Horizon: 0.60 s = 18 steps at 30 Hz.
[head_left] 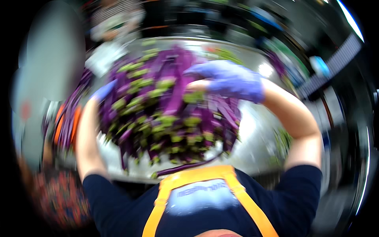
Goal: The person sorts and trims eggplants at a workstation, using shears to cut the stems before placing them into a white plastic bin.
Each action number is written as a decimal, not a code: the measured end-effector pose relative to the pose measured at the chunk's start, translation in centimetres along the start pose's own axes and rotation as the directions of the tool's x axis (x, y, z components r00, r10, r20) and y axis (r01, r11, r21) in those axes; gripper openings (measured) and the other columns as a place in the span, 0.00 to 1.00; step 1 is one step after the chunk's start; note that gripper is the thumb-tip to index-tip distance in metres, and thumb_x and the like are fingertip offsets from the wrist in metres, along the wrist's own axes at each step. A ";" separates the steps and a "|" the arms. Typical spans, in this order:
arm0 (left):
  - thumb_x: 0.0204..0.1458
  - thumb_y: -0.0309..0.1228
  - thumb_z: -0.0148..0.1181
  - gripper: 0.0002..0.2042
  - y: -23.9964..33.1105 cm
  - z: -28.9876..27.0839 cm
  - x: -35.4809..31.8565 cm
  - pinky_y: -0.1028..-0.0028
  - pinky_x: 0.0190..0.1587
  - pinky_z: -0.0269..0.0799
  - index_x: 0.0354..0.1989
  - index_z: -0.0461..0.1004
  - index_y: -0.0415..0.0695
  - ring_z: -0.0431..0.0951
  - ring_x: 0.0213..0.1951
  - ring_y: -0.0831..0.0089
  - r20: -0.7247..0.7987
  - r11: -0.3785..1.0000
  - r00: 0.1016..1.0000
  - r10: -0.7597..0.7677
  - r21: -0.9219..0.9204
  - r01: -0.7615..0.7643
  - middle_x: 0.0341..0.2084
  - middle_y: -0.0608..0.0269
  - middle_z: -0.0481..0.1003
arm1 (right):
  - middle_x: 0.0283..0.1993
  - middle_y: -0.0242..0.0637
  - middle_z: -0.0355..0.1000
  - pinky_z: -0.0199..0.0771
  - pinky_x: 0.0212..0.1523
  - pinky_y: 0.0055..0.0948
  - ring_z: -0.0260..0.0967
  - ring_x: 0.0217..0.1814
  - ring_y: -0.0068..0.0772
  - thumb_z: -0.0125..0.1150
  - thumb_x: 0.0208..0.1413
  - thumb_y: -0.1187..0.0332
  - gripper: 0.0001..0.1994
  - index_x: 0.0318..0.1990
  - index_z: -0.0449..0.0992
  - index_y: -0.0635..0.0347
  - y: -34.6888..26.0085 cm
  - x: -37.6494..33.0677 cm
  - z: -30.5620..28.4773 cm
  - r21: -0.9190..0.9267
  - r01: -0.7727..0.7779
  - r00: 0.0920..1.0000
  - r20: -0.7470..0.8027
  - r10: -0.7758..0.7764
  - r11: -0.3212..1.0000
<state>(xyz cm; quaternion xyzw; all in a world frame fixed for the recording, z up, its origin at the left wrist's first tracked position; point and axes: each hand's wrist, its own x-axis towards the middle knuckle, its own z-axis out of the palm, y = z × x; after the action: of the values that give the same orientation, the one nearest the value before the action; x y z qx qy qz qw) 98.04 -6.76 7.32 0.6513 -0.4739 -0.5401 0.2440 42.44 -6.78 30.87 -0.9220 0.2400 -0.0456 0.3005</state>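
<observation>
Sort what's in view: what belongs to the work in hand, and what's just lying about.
Seems part of the work:
pile of long purple eggplants
metal table beneath it
left hand, gloved, at the pile's left side
right hand, gloved, over the pile

Apparently just lying about:
whitish sheet, beyond the left hand
orange item, far left, blurred
blue-and-white item, far right, blurred

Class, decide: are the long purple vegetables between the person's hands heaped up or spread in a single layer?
Heaped: the purple vegetables overlap in a thick mound, many green ends showing, on the metal surface.
</observation>
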 end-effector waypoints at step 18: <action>0.69 0.28 0.47 0.25 16.7 12.3 -6.8 0.72 0.70 0.60 0.74 0.59 0.37 0.65 0.69 0.65 -0.013 0.013 0.034 0.999 1.000 -0.006 0.72 0.54 0.63 | 0.52 0.48 0.79 0.76 0.55 0.40 0.78 0.53 0.50 0.62 0.61 0.46 0.29 0.61 0.75 0.58 21.9 -50.3 17.2 0.356 -0.611 0.661 -0.262 0.703 0.707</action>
<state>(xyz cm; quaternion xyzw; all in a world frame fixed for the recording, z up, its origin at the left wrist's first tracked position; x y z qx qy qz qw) 80.90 -5.61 20.71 0.4913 -0.7139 0.4021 0.2955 -7.00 10.62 7.26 -0.7009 0.6047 -0.1387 0.3518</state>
